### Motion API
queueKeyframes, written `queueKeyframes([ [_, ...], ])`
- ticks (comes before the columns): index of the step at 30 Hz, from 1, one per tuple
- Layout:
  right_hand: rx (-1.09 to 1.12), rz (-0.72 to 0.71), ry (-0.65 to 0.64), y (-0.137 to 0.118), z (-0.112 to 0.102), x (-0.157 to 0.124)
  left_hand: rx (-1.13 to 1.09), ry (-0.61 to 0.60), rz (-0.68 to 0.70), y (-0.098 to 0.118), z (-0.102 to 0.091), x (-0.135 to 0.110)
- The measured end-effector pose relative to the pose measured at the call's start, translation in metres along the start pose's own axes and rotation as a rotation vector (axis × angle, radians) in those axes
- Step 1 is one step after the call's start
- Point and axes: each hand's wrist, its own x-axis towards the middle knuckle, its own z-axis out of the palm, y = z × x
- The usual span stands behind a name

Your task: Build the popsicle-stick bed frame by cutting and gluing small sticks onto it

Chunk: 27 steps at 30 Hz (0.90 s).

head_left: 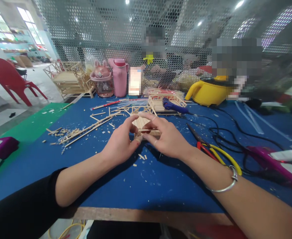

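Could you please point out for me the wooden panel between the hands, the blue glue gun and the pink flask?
Wooden panel (141,122): head view, on its slatted surface.
Blue glue gun (177,107): head view, on its body.
Pink flask (120,81): head view, on its side.

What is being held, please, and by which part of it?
A slatted wooden piece, apparently by its near edge; the exact contact points are partly hidden.
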Motion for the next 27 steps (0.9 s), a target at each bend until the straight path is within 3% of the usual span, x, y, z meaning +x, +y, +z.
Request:
queueKeyframes([
  [7, -0.063, 0.023, 0.007, 0.0, 0.003, 0.003, 0.058, -0.098, 0.046, -0.004, -0.011, 0.0],
  [13, -0.082, 0.043, 0.021, 0.002, 0.005, 0.001, 0.149, -0.188, -0.085, -0.013, -0.022, 0.002],
  [19, -0.062, 0.048, 0.0, 0.004, 0.005, 0.0, 0.202, -0.078, -0.097, -0.017, -0.033, 0.012],
  [27, -0.033, -0.012, -0.166, 0.0, -0.003, 0.016, 0.091, -0.176, -0.078, -0.014, -0.023, 0.006],
])
